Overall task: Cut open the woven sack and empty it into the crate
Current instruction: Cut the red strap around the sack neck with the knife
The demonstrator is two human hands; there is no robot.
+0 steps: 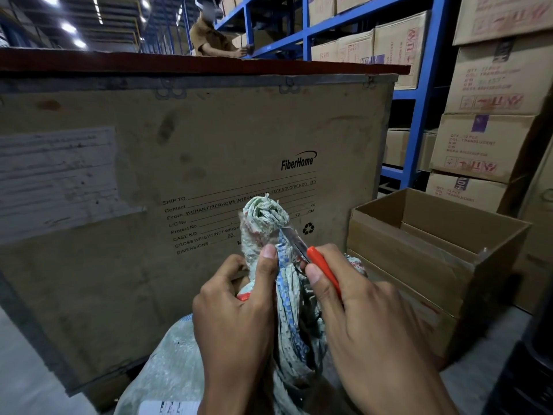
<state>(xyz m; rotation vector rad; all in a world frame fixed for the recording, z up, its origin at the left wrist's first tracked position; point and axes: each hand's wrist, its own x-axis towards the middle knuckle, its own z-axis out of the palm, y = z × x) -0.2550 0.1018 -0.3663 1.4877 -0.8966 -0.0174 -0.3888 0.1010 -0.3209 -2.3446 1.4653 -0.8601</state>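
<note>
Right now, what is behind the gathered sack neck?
Behind the sack neck stands the printed wooden crate. The neck and both hands cover part of its lettering.

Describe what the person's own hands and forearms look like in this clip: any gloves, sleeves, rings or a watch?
Both hands are bare. The left hand and right hand show no gloves, rings or tape. Fingernails are short and unpainted. The forearms run out of the bottom of the frame uncovered; no sleeve cuff, watch or wristband appears on the part in view.
</note>
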